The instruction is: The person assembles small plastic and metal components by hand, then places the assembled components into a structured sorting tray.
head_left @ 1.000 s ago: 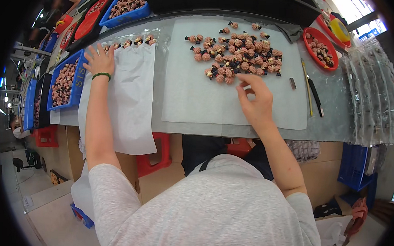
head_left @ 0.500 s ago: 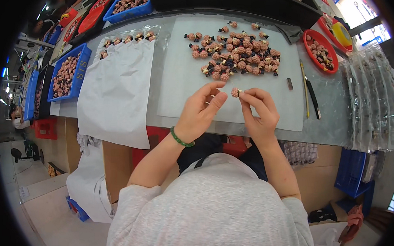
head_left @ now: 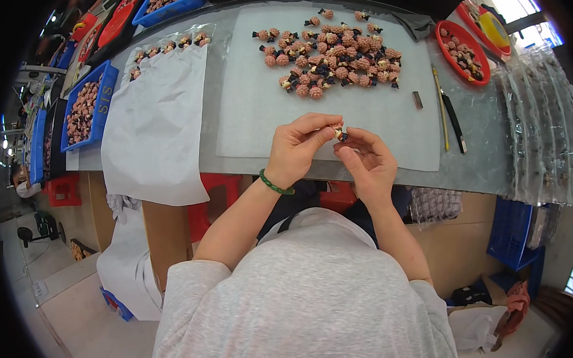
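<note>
Both hands (head_left: 331, 149) (fingertips pinched) on small figurine (head_left: 339, 134)

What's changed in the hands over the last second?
The left hand left the white sheet at the person's left and came in to the middle; the right hand drew back from the pile of pink pieces with one small piece. Both hands now pinch it together, nearer the table's front edge than half a second ago. Pile, trays and tools stayed put.

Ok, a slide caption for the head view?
Both hands, left and right, pinch one small pink piece over a white mat.
</note>
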{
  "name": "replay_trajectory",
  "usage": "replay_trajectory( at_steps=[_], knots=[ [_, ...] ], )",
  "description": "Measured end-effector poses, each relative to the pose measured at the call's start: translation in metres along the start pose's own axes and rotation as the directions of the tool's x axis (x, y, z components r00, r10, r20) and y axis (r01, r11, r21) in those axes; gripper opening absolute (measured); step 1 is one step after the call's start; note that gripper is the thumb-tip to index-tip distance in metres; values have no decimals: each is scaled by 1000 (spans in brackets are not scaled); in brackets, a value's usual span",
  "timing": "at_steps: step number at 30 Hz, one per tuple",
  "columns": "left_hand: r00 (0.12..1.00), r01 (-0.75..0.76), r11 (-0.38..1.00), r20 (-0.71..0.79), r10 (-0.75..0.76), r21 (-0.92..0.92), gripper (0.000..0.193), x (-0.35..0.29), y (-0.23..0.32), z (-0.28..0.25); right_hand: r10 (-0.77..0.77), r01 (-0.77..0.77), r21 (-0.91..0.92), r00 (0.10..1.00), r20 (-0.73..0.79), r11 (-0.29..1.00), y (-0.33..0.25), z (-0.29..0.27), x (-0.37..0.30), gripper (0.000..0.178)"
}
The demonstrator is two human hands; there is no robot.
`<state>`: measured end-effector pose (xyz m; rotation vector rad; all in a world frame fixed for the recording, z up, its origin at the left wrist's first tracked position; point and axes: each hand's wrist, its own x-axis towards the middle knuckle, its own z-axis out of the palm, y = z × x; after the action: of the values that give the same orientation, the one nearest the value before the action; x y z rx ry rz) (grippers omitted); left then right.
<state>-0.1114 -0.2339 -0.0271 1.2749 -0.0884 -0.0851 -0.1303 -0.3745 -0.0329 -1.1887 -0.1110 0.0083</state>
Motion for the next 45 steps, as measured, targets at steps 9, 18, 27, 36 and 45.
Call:
replay_trajectory(
  at_steps=[9, 18, 27, 36, 45],
  knots=[
    [990, 136, 961, -1, -141, -241, 21, -3, 2, -2, -96, 97, -156, 995, 14, 983, 6, 5, 4, 18],
    [987, 102, 971, -102, -127, -216, 25, -1, 7, -15, -61, 74, -252, 996, 58, 965, -1, 21, 18, 19],
    [984, 161, 986, -68, -163, -43, 23, 1, 10, -17, 91, -91, -7, 994, 55, 996, 6, 19, 8, 18],
    [986, 160, 985, -47, -157, 65, 26, 2, 7, -17, 150, -148, 65, 988, -31, 987, 9, 21, 6, 17],
    [966, 254, 967, -46, -255, -14, 30, -1, 16, -22, 134, -133, 42, 991, -22, 990, 10, 27, 9, 16]
  ],
)
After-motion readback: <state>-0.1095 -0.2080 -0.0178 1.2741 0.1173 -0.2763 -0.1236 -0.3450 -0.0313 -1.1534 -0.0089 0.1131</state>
